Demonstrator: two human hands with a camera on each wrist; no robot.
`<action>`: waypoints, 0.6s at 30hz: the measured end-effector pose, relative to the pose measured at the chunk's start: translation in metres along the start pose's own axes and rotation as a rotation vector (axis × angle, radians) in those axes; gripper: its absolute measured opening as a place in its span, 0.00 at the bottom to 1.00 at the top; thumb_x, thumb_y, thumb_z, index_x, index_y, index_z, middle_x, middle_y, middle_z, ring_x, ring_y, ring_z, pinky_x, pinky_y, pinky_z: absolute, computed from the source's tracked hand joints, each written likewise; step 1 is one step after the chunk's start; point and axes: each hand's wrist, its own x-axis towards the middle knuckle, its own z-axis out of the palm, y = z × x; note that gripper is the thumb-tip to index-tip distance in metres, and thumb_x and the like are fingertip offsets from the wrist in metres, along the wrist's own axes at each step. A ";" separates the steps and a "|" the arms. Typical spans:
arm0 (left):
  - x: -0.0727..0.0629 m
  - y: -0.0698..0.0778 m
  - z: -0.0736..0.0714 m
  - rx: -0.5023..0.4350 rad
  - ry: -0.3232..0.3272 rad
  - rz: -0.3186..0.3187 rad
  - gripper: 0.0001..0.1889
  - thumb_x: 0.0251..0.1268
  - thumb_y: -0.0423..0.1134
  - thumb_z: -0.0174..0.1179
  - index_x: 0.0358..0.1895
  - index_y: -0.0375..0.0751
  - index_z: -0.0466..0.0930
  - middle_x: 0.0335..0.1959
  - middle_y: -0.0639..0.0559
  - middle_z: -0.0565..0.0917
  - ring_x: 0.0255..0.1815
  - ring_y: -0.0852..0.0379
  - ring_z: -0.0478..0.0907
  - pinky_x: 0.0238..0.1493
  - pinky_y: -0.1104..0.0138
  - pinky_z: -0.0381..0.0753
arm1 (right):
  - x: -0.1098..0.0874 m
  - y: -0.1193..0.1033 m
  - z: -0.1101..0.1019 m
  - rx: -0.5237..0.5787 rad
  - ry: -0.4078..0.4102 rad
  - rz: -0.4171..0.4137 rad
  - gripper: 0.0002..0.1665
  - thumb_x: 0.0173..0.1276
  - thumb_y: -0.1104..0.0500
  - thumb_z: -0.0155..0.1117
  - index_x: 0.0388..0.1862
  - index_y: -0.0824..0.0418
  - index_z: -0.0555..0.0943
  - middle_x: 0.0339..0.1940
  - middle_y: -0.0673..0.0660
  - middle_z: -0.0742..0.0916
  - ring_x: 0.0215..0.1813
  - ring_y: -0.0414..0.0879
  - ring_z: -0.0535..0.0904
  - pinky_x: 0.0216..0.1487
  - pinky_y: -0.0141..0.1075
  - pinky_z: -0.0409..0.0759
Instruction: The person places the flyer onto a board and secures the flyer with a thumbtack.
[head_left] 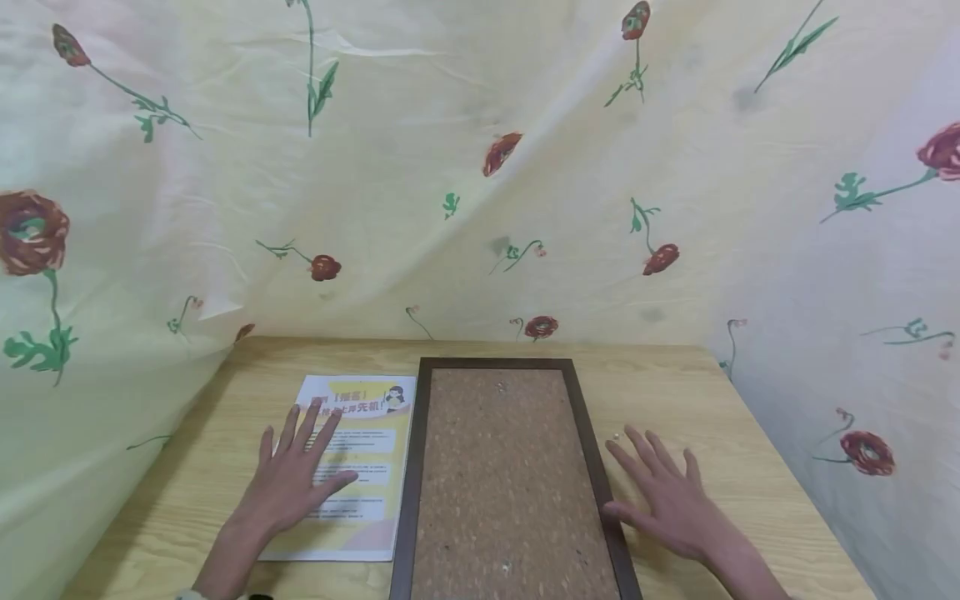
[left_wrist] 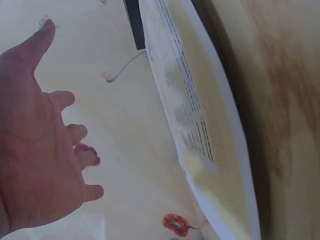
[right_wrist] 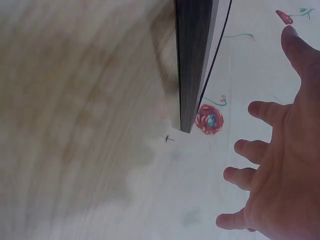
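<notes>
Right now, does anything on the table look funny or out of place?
One thing: a tiny object, maybe a pin, lies loose on the table, beside the board and near the right hand's fingertips. It looks odd because it's all alone and easy to miss.

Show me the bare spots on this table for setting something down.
Roomiest is the table beyond the right hand, between the framed cork board and flowered cloth, bar a tiny item beside that hand. The far strip between printed sheet and left-side cloth is free too. Crowded: the sheet, close beside the board, with the left hand over it.
</notes>
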 end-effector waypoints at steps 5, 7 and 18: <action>-0.003 -0.007 0.000 -0.031 -0.048 -0.057 0.47 0.65 0.66 0.56 0.79 0.44 0.51 0.79 0.35 0.43 0.76 0.28 0.37 0.64 0.28 0.38 | -0.006 -0.008 0.004 -0.008 -0.020 0.004 0.47 0.63 0.35 0.66 0.74 0.56 0.67 0.77 0.64 0.62 0.73 0.71 0.56 0.57 0.77 0.49; -0.005 -0.010 -0.001 -0.055 -0.072 -0.087 0.47 0.65 0.65 0.57 0.79 0.42 0.51 0.79 0.32 0.43 0.75 0.26 0.38 0.63 0.26 0.38 | -0.008 -0.010 0.005 -0.007 -0.029 0.004 0.47 0.63 0.34 0.66 0.74 0.56 0.68 0.77 0.63 0.63 0.73 0.71 0.56 0.57 0.77 0.49; -0.016 -0.019 -0.006 -0.168 -0.199 -0.221 0.50 0.65 0.67 0.55 0.78 0.36 0.51 0.76 0.24 0.43 0.71 0.17 0.38 0.56 0.21 0.37 | -0.018 -0.021 0.009 -0.043 -0.038 0.000 0.50 0.59 0.30 0.66 0.73 0.57 0.69 0.75 0.63 0.66 0.71 0.69 0.60 0.55 0.78 0.53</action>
